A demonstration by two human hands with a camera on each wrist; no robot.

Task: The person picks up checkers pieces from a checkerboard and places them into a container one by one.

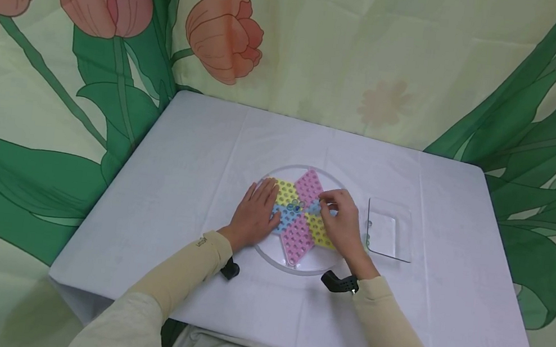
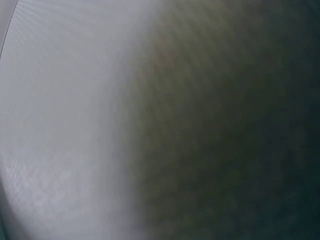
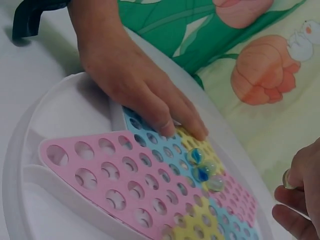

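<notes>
A Chinese checkers board [image 1: 297,241] lies on the table, a round white base bearing a star of pink, yellow and blue points full of holes. My left hand [image 1: 252,214] rests on the board's left side, fingers extended over the yellow and blue points. Several glass marbles [image 3: 201,173], some with blue inside, sit clustered at the star's middle. Over the right side of the board, my right hand [image 1: 345,221] pinches a clear glass marble [image 3: 286,179] between thumb and fingertip, raised above the holes. The left wrist view is mostly blurred and dark.
Right of the board stands a clear plastic box [image 1: 387,257], with a few small greenish marbles [image 1: 367,240] along its left side. A white cloth covers the table [image 1: 447,304]. Behind it hangs a flower-printed curtain [image 1: 320,59].
</notes>
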